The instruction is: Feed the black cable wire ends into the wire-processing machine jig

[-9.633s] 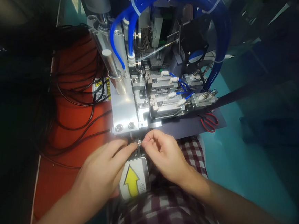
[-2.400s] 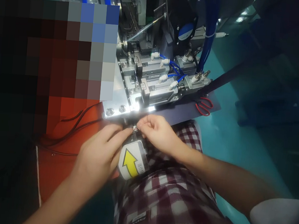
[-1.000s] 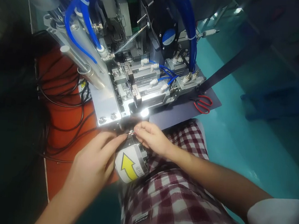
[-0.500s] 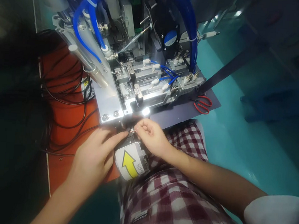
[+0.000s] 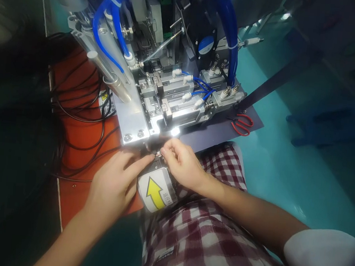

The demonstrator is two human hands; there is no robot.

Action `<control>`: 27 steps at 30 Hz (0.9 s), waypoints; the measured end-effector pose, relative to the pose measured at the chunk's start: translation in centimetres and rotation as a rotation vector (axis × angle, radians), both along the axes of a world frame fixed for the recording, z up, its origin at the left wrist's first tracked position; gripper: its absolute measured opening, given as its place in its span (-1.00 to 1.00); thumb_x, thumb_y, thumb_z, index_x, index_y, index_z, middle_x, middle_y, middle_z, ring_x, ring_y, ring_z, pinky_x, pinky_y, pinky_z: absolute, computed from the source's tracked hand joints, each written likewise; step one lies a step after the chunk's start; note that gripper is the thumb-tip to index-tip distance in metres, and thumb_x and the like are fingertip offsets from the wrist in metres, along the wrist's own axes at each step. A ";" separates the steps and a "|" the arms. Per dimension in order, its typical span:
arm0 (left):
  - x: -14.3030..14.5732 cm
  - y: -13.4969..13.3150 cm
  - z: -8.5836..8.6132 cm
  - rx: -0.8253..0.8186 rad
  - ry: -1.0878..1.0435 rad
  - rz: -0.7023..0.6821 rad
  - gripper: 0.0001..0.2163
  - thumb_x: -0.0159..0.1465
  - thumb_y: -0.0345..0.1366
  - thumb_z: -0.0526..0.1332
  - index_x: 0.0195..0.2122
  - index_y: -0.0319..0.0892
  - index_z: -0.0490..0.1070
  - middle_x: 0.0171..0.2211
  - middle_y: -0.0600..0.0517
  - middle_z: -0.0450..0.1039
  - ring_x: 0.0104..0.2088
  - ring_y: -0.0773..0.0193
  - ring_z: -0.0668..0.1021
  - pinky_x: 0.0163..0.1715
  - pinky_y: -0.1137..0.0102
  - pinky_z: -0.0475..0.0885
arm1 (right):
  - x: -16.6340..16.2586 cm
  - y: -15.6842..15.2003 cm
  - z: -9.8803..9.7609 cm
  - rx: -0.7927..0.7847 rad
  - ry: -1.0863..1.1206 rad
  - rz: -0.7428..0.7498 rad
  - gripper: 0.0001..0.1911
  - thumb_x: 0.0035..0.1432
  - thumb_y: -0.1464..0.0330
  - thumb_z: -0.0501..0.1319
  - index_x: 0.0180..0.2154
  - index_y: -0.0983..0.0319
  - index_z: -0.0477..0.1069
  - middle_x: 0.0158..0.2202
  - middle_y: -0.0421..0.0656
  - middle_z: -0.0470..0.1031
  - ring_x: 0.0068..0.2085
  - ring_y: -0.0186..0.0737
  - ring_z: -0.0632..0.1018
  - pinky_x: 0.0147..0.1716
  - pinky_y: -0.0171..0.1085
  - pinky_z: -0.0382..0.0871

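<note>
My left hand (image 5: 114,185) and my right hand (image 5: 181,163) meet just below the front edge of a metal machine (image 5: 164,103). Both pinch a tiny shiny metal part (image 5: 158,153) between their fingertips. The part is too small to name. Right under the fingers sits a white label with a yellow arrow (image 5: 156,192) pointing towards the machine. A bright light spot (image 5: 174,131) shines on the machine edge just above my right hand.
Blue air hoses (image 5: 112,25) arch over the machine. Black cables (image 5: 80,113) lie looped on the orange surface (image 5: 78,182) at left. Red-handled scissors (image 5: 241,123) rest on the dark mat (image 5: 220,132) at right. Checked cloth (image 5: 206,233) covers my lap; teal floor lies beyond.
Both hands stay pinched together at the machine's front edge. The view has shifted a little; the hands have hardly moved.
</note>
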State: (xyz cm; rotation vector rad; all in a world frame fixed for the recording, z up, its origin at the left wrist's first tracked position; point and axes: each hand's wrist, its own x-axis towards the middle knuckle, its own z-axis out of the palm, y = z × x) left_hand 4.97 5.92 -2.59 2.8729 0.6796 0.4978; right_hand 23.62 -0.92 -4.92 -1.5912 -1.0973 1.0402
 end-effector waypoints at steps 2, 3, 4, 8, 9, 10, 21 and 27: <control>0.1 -0.3 0.0 -0.001 0.025 0.025 -0.65 0.32 -0.53 0.01 0.00 -0.25 0.51 -0.26 -0.11 0.43 -0.26 0.15 0.53 -0.33 0.35 0.42 | 0.0 0.1 0.2 -0.050 0.094 -0.017 -0.82 0.29 0.32 0.09 -0.40 0.19 0.22 -0.54 -0.33 0.30 -0.52 -0.37 0.32 -0.47 -0.32 0.20; 0.1 -0.4 0.1 0.005 0.038 0.043 -0.65 0.32 -0.52 0.00 0.00 -0.24 0.52 -0.27 -0.11 0.43 -0.26 0.13 0.53 -0.35 0.34 0.42 | 0.0 0.2 0.3 -0.099 0.184 -0.020 -0.80 0.29 0.31 0.09 -0.41 0.19 0.22 -0.56 -0.34 0.29 -0.55 -0.38 0.31 -0.48 -0.32 0.20; 0.2 -0.4 0.1 0.012 0.049 0.055 -0.65 0.33 -0.51 -0.01 -0.01 -0.24 0.52 -0.27 -0.11 0.43 -0.26 0.12 0.53 -0.36 0.34 0.42 | 0.0 0.2 0.3 -0.151 0.279 -0.017 -0.78 0.30 0.31 0.10 -0.42 0.20 0.21 -0.57 -0.35 0.28 -0.57 -0.40 0.30 -0.49 -0.33 0.20; 0.2 0.1 0.4 -0.060 0.037 0.052 -0.65 0.34 -0.46 0.00 -0.02 -0.18 0.53 -0.24 -0.09 0.43 -0.24 0.14 0.53 -0.34 0.34 0.45 | 0.4 0.6 0.4 -0.235 0.490 0.026 -0.73 0.30 0.31 0.12 -0.46 0.23 0.23 -0.58 -0.35 0.31 -0.60 -0.46 0.30 -0.49 -0.37 0.21; 0.1 0.3 0.6 -0.109 0.023 0.038 -0.66 0.35 -0.45 0.00 -0.01 -0.15 0.52 -0.22 -0.08 0.43 -0.23 0.16 0.53 -0.31 0.35 0.46 | 0.5 0.7 0.3 -0.229 0.512 0.035 -0.72 0.32 0.30 0.10 -0.46 0.23 0.24 -0.58 -0.34 0.33 -0.60 -0.46 0.30 -0.50 -0.37 0.21; 0.1 0.5 0.7 -0.159 0.013 0.024 -0.66 0.35 -0.44 0.00 0.00 -0.13 0.52 -0.21 -0.06 0.43 -0.21 0.17 0.53 -0.27 0.35 0.46 | 0.6 0.7 0.2 -0.220 0.527 0.038 -0.71 0.34 0.29 0.08 -0.45 0.23 0.25 -0.58 -0.33 0.34 -0.61 -0.45 0.31 -0.50 -0.37 0.22; -3.1 0.1 1.0 -0.119 0.084 0.143 -0.86 0.40 -0.29 0.06 -0.11 -0.14 0.37 -0.18 -0.05 0.43 -0.14 0.13 0.51 -0.10 0.28 0.42 | 0.0 0.5 0.4 -0.174 0.518 -0.010 -0.78 0.27 0.36 0.12 -0.45 0.23 0.24 -0.57 -0.36 0.27 -0.59 -0.46 0.26 -0.53 -0.39 0.21; -5.3 1.1 1.0 -0.185 0.106 0.104 -0.86 0.39 -0.27 0.08 -0.11 -0.07 0.39 -0.16 -0.02 0.44 -0.15 0.16 0.53 -0.10 0.31 0.44 | 0.1 0.5 0.0 -0.148 0.489 0.007 -0.78 0.26 0.32 0.14 -0.44 0.22 0.24 -0.58 -0.36 0.25 -0.57 -0.45 0.26 -0.53 -0.40 0.20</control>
